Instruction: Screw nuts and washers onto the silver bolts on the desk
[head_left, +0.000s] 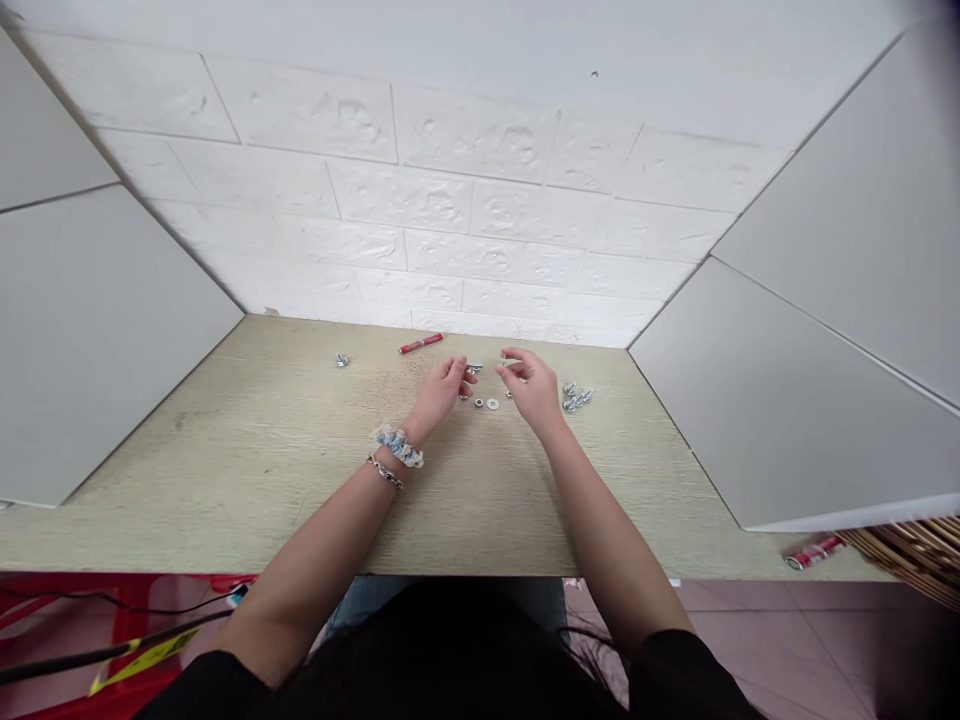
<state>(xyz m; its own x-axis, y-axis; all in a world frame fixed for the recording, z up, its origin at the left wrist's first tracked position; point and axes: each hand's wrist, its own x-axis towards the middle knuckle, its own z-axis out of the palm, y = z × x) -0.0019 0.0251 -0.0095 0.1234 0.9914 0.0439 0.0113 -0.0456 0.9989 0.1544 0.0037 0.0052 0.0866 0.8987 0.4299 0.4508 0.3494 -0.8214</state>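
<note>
Two bare hands work over the far middle of a pale, wood-grained table (300,450). The left hand (448,383) has its thumb and fingers closed on a slim metal bolt (474,367), which points right, toward the other hand. The right hand (529,385) pinches a small metal part (503,361) between thumb and forefinger; it is too small to identify. The hands are near each other but apart.

On the table between and just below them lie a nut (478,403) and, just to its right, a flat round washer (493,404). Right of the right hand is a loose group of silvery bolts (577,398); well to the left sits a smaller metal cluster (342,360). A red tube (421,344) lies beyond the left hand, near the white brick-patterned wall (435,200). A scrunchie (397,445) and a chain bracelet (385,471) circle the left wrist.
</note>
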